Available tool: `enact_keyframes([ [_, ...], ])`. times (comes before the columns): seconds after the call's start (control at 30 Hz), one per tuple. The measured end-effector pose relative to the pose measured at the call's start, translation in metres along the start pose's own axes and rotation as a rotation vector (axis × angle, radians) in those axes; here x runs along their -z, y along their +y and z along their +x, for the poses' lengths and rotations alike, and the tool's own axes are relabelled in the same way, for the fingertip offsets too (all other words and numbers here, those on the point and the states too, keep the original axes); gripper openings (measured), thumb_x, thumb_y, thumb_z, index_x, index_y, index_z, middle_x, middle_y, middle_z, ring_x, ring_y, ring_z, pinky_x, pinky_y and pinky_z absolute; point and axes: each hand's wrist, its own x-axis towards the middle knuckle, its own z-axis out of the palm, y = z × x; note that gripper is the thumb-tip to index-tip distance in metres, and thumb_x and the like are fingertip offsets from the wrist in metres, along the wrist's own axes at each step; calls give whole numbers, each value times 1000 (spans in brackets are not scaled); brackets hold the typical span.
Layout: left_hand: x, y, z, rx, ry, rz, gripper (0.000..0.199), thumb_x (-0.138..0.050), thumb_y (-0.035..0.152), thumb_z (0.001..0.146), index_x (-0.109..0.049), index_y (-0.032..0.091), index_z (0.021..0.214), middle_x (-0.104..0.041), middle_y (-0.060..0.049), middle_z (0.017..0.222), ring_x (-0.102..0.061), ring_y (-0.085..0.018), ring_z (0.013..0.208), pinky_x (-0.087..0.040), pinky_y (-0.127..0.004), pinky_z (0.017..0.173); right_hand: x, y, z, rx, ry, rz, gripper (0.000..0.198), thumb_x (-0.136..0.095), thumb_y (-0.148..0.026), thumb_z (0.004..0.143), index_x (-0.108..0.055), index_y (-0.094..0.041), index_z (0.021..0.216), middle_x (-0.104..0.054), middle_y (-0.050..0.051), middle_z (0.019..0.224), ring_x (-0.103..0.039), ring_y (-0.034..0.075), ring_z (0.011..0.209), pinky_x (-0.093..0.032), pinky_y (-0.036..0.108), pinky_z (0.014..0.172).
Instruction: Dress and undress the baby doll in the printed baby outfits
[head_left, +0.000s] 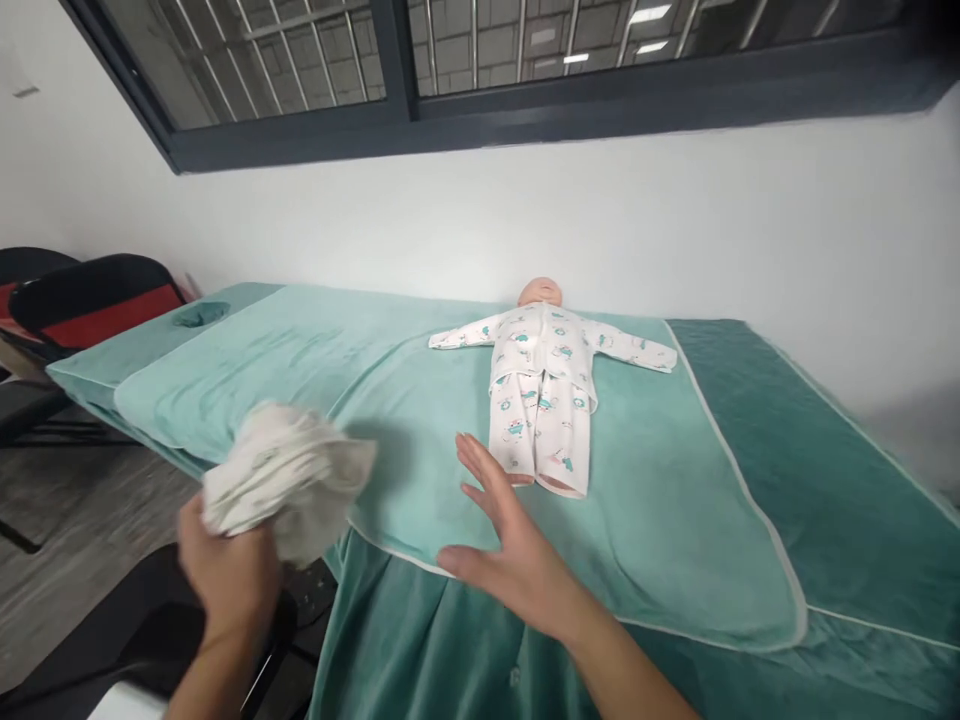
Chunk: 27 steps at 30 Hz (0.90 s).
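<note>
Progress: the small bald plastic doll (540, 292) has clothes on or over it – a white long-sleeved jacket (544, 340) with a teal and dark print closes down the front, and matching white printed trousers (516, 430) cover the legs. The crumpled off-white cloth bundle (289, 470) is not yet set down or opened out, so that part looks unfinished.
Unclear: the sleeves lie rather flat, and whether the doll's arms fill them cannot be told from this view.
Left hand: the person's left hand (231, 570) is closed round the near end of the cloth bundle, gripping it in the air past the front edge of the bed; the bundle is blurred and its loose end hangs to the right.
Right hand: the right hand (521, 560) is empty – fingers spread, thumb well apart – and hovers near the trouser hems, seemingly touching nothing.
Doll's place: on its back, arms out, head toward the white wall (337, 220), hems toward the person.
Under it: a pale teal plush blanket (667, 540) with white edging, spread over a long bed with a darker green plush cover (847, 470).
Left side: black folding chairs with red panels (105, 320) stand beyond the bed's end.
</note>
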Motion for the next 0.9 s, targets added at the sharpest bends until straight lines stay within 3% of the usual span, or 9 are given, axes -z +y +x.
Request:
enact_keyframes([
  [0.07, -29, 54, -18, -42, -29, -244, 42, -62, 42, 73, -59, 19, 109, -66, -7, 111, -62, -28, 102, -51, -44, 91, -5, 7, 15, 27, 25, 55, 93, -71, -44, 83, -14, -36, 157, -24, 8, 163, -33, 27, 146, -43, 51, 110],
  [0.2, -70, 133, -56, -145, -258, -600, 41, -65, 33, 71, -61, 19, 109, -69, -4, 104, -65, -21, 93, -54, -34, 84, 3, 6, 32, 128, 184, 181, 77, -69, -49, 84, -36, -26, 149, -51, 10, 147, -49, 24, 136, -42, 46, 111],
  [0.3, -87, 167, -78, -237, -429, -755, 37, -64, 29, 71, -60, 18, 106, -69, -4, 101, -66, -20, 90, -55, -32, 80, 18, 0, 37, 105, 352, 232, 61, -68, -50, 83, -52, -23, 136, -63, 9, 134, -58, 25, 126, -45, 45, 110],
  [0.4, -98, 186, -97, -229, -569, -876, 34, -64, 25, 75, -59, 19, 107, -69, -5, 104, -66, -20, 93, -56, -32, 80, 35, -8, 41, 106, 543, 256, 56, -69, -45, 81, -56, -24, 131, -67, 9, 128, -60, 26, 122, -47, 47, 107],
  [0.57, -106, 182, -115, -278, -833, -868, 53, -66, 24, 82, -50, 25, 133, -54, -12, 136, -62, -23, 113, -57, -33, 84, 79, -33, 33, 122, 747, 66, 50, -72, -35, 74, -61, -19, 120, -72, 12, 113, -68, 27, 103, -56, 45, 91],
  [0.67, -109, 161, -114, -360, -943, -789, 54, -65, 29, 86, -48, 32, 138, -36, -10, 151, -57, -23, 120, -58, -31, 81, 128, -52, 19, 277, 878, -164, 40, -68, -31, 75, -63, -19, 113, -70, 11, 116, -66, 26, 106, -51, 46, 98],
  [0.73, -112, 145, -109, -375, -920, -771, 45, -59, 28, 91, -51, 32, 134, -41, -9, 147, -56, -21, 122, -55, -34, 91, 169, -52, 6, 316, 951, -326, 34, -64, -30, 79, -64, -19, 111, -69, 11, 118, -64, 25, 109, -48, 45, 100],
  [0.83, -121, 128, -98, -350, -833, -759, 31, -53, 28, 95, -58, 27, 125, -54, -8, 133, -55, -20, 122, -50, -38, 101, 226, -19, -15, 128, 1046, -656, 32, -65, -33, 79, -65, -21, 109, -69, 13, 114, -65, 26, 105, -49, 40, 91],
  [0.9, -129, 120, -90, -318, -804, -751, 26, -52, 29, 95, -61, 25, 119, -58, -8, 127, -56, -19, 119, -50, -37, 99, 251, 18, -28, -64, 989, -828, 30, -68, -38, 76, -67, -21, 100, -71, 14, 100, -67, 28, 91, -50, 42, 81],
])
